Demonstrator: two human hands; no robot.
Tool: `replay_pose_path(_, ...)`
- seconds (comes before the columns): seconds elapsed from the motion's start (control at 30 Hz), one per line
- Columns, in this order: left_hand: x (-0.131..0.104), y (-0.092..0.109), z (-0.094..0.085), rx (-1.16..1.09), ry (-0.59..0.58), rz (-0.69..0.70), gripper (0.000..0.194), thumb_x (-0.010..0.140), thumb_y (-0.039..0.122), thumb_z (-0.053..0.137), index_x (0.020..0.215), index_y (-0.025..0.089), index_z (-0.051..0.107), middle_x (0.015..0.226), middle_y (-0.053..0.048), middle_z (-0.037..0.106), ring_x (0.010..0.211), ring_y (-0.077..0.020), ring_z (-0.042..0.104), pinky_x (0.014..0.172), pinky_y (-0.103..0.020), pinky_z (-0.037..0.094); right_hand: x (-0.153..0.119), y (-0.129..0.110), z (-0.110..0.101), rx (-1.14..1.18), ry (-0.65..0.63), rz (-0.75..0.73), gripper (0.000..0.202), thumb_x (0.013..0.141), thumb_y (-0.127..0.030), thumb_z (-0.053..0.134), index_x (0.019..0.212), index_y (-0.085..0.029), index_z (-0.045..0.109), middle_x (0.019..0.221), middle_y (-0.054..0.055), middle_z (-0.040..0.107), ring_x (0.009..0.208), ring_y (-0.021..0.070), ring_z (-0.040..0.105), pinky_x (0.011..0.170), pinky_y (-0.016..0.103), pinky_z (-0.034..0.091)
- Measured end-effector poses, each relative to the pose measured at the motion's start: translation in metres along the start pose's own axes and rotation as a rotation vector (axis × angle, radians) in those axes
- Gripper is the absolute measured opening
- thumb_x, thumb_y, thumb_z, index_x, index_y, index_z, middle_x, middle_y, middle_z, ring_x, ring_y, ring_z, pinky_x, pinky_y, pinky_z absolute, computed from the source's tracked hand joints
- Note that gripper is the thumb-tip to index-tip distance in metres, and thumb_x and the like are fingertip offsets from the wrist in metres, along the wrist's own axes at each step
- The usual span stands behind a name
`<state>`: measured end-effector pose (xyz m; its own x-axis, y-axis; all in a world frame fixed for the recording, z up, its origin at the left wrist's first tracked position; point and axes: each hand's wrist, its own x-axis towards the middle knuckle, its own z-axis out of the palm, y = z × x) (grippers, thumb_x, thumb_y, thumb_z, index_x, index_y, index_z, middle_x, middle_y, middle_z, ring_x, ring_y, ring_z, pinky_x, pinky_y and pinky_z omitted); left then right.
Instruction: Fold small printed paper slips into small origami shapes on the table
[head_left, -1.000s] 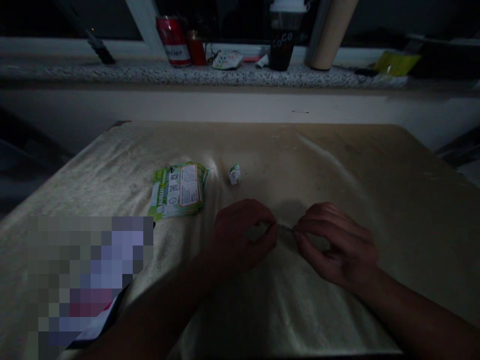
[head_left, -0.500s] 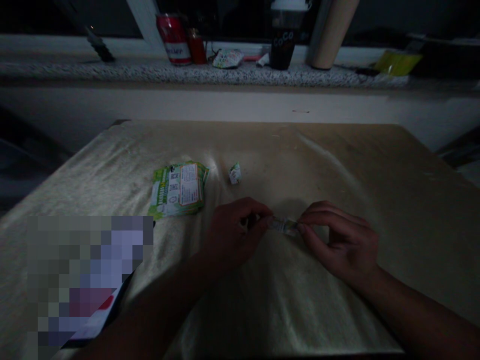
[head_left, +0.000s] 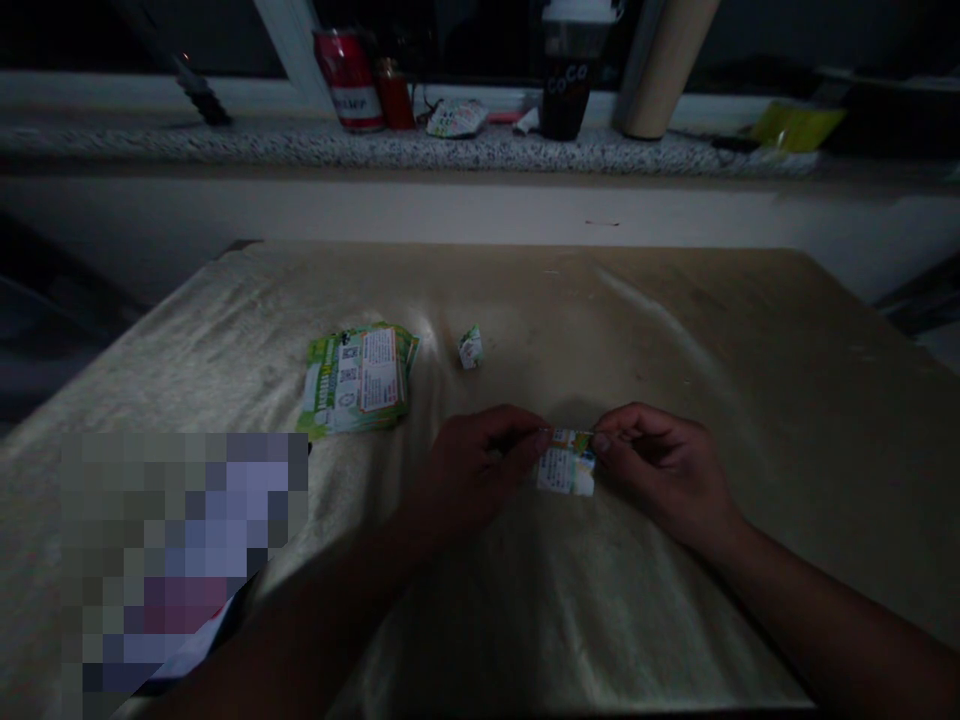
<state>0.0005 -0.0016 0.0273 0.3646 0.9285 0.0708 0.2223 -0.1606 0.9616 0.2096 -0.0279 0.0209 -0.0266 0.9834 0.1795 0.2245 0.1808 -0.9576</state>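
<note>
Between my hands is a small printed piece of paper (head_left: 565,470), white with green and orange, a folded strip along its top edge. My left hand (head_left: 487,460) pinches its upper left corner between thumb and fingertips. At the upper right corner, my right hand (head_left: 660,450) grips it the same way. Beyond my left hand lies a stack of green printed leaflets (head_left: 356,380) with codes and text on the top one. A small folded paper piece (head_left: 470,347) of similar print rests to the right of that stack.
A gold-coloured cloth (head_left: 675,330) covers the table. At the lower left lies a device with a blurred-out screen (head_left: 195,560). On the stone windowsill (head_left: 465,152) stand a red can (head_left: 352,85), a small red bottle (head_left: 395,95), a dark lidded cup (head_left: 568,85) and a tan cylinder (head_left: 664,70).
The paper has turned from a narrow strip to show a wider printed face hanging toward me. My right hand has drawn in slightly to the left. The leaflets stay put.
</note>
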Motion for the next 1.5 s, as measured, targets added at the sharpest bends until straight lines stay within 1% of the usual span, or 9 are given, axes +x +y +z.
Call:
replay_pose_path(0.23, 0.000, 0.000, 0.001, -0.019, 0.043, -0.012, 0.012, 0.086, 0.025, 0.064, 0.085, 0.017, 0.074, 0.061, 0.002, 0.064, 0.054, -0.0092, 0.057, 0.050, -0.018, 0.044, -0.001, 0.000, 0.001, -0.030, -0.021, -0.021, 0.009, 0.087, -0.028, 0.068, 0.084, -0.020, 0.070, 0.071, 0.001, 0.066, 0.063, 0.0123, 0.058, 0.055, 0.023, 0.044)
replay_pose_path(0.63, 0.002, -0.006, 0.004, -0.141, 0.014, -0.036, 0.011, 0.086, 0.026, 0.065, 0.086, 0.017, 0.072, 0.071, 0.000, 0.071, 0.062, -0.0111, 0.065, 0.056, -0.019, 0.052, -0.001, 0.000, 0.003, 0.143, -0.024, 0.063, 0.010, 0.086, -0.027, 0.071, 0.081, -0.018, 0.068, 0.063, -0.001, 0.064, 0.053, 0.0095, 0.055, 0.048, 0.020, 0.040)
replay_pose_path(0.83, 0.001, -0.009, 0.004, -0.216, -0.037, -0.089, 0.026, 0.088, 0.026, 0.065, 0.113, 0.019, 0.066, 0.085, -0.002, 0.075, 0.070, -0.0128, 0.069, 0.065, -0.024, 0.057, 0.003, 0.002, 0.003, 0.147, 0.027, 0.092, 0.015, 0.083, -0.031, 0.071, 0.077, -0.018, 0.067, 0.057, -0.002, 0.062, 0.049, 0.0098, 0.053, 0.046, 0.021, 0.040)
replay_pose_path(0.97, 0.002, -0.013, 0.001, -0.007, -0.038, -0.029, 0.025, 0.094, 0.025, 0.056, 0.116, 0.019, 0.065, 0.090, -0.003, 0.074, 0.071, -0.0132, 0.068, 0.062, -0.023, 0.055, 0.005, 0.004, 0.002, 0.119, -0.053, 0.106, 0.016, 0.082, -0.030, 0.072, 0.076, -0.017, 0.066, 0.060, -0.001, 0.063, 0.052, 0.0100, 0.055, 0.048, 0.021, 0.042)
replay_pose_path(1.03, 0.003, -0.012, 0.001, 0.137, -0.053, 0.044, 0.025, 0.097, 0.025, 0.050, 0.115, 0.020, 0.067, 0.096, -0.004, 0.075, 0.080, -0.0147, 0.069, 0.069, -0.025, 0.055, 0.006, 0.004, 0.004, 0.152, -0.110, 0.113, 0.015, 0.083, -0.031, 0.072, 0.081, -0.017, 0.066, 0.065, 0.000, 0.065, 0.056, 0.0105, 0.057, 0.051, 0.022, 0.044)
replay_pose_path(1.13, 0.006, -0.012, 0.001, 0.263, -0.139, 0.161, 0.026, 0.098, 0.022, 0.047, 0.113, 0.020, 0.068, 0.104, -0.005, 0.074, 0.094, -0.0167, 0.069, 0.083, -0.029, 0.053, 0.005, 0.006, 0.008, 0.191, -0.159, 0.120, 0.015, 0.084, -0.030, 0.072, 0.087, -0.018, 0.064, 0.070, 0.000, 0.067, 0.061, 0.0115, 0.061, 0.057, 0.023, 0.048)
replay_pose_path(1.23, 0.006, -0.012, 0.002, 0.330, -0.155, 0.216, 0.026, 0.098, 0.022, 0.047, 0.118, 0.018, 0.064, 0.103, -0.006, 0.072, 0.092, -0.0169, 0.068, 0.084, -0.031, 0.052, 0.004, 0.010, 0.010, 0.154, -0.145, 0.085, 0.013, 0.084, -0.028, 0.072, 0.088, -0.019, 0.063, 0.068, -0.002, 0.065, 0.060, 0.0114, 0.060, 0.056, 0.023, 0.048)
replay_pose_path(1.37, 0.004, -0.014, 0.000, 0.418, -0.085, 0.285, 0.029, 0.095, 0.030, 0.056, 0.121, 0.019, 0.059, 0.108, -0.007, 0.066, 0.097, -0.0189, 0.063, 0.086, -0.034, 0.052, 0.003, 0.014, 0.008, 0.017, -0.110, 0.036, 0.009, 0.088, -0.026, 0.065, 0.092, -0.019, 0.070, 0.070, 0.000, 0.067, 0.061, 0.0124, 0.061, 0.057, 0.025, 0.049)
replay_pose_path(1.5, 0.002, -0.016, -0.003, 0.499, -0.123, 0.349, 0.022, 0.093, 0.031, 0.061, 0.112, 0.020, 0.061, 0.111, -0.008, 0.062, 0.105, -0.0213, 0.059, 0.094, -0.038, 0.049, 0.002, 0.011, 0.004, -0.260, -0.159, -0.085, 0.016, 0.090, -0.021, 0.059, 0.092, -0.019, 0.074, 0.076, 0.003, 0.070, 0.069, 0.0157, 0.063, 0.064, 0.030, 0.049)
